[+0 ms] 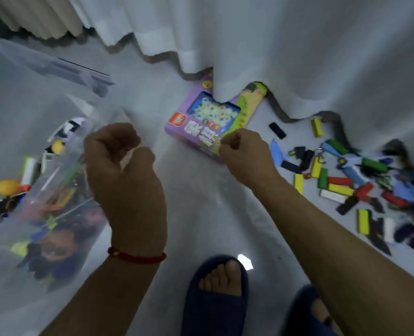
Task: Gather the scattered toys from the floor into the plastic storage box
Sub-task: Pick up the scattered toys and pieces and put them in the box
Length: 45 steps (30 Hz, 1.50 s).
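hands (184, 166) curled (blurred), blocks (346, 187) scattered

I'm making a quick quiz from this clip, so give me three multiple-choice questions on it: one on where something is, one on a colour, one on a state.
1. Where does the purple box lie?
A. in the bin
B. on the floor, partly under the curtain
C. on top of the blocks

2. What colour is the wrist band?
A. red
B. green
C. white

3. How is the left hand?
A. flat on the floor
B. spread open over the blocks
C. curled closed by the bin

Answers:
1. B: the curtain hem covers its far edge.
2. A: a red band circles the left wrist.
3. C: its fingers are curled in, beside the bin wall; the blocks lie to the right.
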{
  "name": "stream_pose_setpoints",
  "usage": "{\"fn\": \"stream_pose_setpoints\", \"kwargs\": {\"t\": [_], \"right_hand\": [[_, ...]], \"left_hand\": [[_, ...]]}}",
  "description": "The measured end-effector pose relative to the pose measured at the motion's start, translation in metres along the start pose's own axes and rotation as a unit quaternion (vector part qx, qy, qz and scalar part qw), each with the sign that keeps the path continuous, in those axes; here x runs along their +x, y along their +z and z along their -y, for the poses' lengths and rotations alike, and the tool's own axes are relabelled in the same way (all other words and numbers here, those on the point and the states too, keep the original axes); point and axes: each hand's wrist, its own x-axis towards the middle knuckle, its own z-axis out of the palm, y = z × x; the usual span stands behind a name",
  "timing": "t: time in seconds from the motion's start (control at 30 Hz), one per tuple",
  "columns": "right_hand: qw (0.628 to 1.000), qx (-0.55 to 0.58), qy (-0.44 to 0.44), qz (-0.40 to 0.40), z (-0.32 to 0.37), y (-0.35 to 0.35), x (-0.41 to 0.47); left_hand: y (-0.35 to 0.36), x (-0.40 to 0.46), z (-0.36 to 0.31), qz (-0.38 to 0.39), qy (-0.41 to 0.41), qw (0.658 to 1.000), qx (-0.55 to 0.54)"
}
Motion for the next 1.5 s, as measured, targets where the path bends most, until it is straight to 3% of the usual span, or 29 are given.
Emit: {"fn": "stream_pose_setpoints", "kwargs": {"t": [0.1,0.23,0.37,0.43,0.5,0.53,0.6,0.7,0.77,0.87,0.97,1.13,1.27,1.4,1.5], "right_hand": [[0.967,-0.231,0.011,-0.111,-0.075,-0.012,0.018],[0.934,-0.349,-0.024,-0.076,-0.115,-0.007,0.026],[0.968,-0.233,-0.065,-0.069,-0.107,-0.001,0.010],[0.982,-0.146,-0.117,-0.013,-0.090,0.003,-0.014],[0.973,-0.127,-0.179,0.068,-0.079,0.001,-0.036],[0.971,-0.127,-0.192,0.069,-0.080,-0.002,-0.039],[0.976,-0.132,-0.169,-0.027,-0.092,-0.016,-0.021],[0.956,-0.249,-0.029,-0.149,-0.115,-0.044,0.026],[0.938,-0.315,0.049,-0.135,-0.123,-0.053,0.049],[0.936,-0.330,0.067,-0.098,-0.127,-0.047,0.064],[0.941,-0.323,0.044,-0.095,-0.126,-0.038,0.069],[0.900,-0.421,-0.028,-0.112,-0.115,-0.028,0.058],[0.859,-0.503,-0.070,-0.064,-0.109,-0.030,0.046],[0.900,-0.434,-0.026,-0.029,-0.096,-0.047,0.044],[0.931,-0.357,-0.075,0.009,-0.073,-0.039,0.008]], "left_hand": [[0.025,-0.044,0.039,0.086,-0.151,0.984,0.037],[0.041,-0.077,0.067,0.199,-0.291,0.933,0.071],[0.056,-0.082,0.078,0.232,-0.434,0.870,0.018],[0.061,-0.077,0.084,0.228,-0.526,0.814,-0.092],[0.064,-0.068,0.088,0.245,-0.573,0.761,-0.180],[0.066,-0.065,0.090,0.247,-0.583,0.750,-0.192],[0.071,-0.062,0.094,0.223,-0.590,0.758,-0.168],[0.074,-0.063,0.095,0.222,-0.594,0.763,-0.121],[0.074,-0.066,0.094,0.249,-0.590,0.761,-0.105],[0.075,-0.068,0.094,0.264,-0.587,0.759,-0.094],[0.075,-0.068,0.096,0.260,-0.591,0.759,-0.089],[0.080,-0.069,0.097,0.264,-0.584,0.763,-0.086],[0.085,-0.073,0.096,0.267,-0.582,0.762,-0.094],[0.086,-0.073,0.098,0.254,-0.582,0.764,-0.114],[0.085,-0.072,0.099,0.239,-0.592,0.752,-0.163]]}}
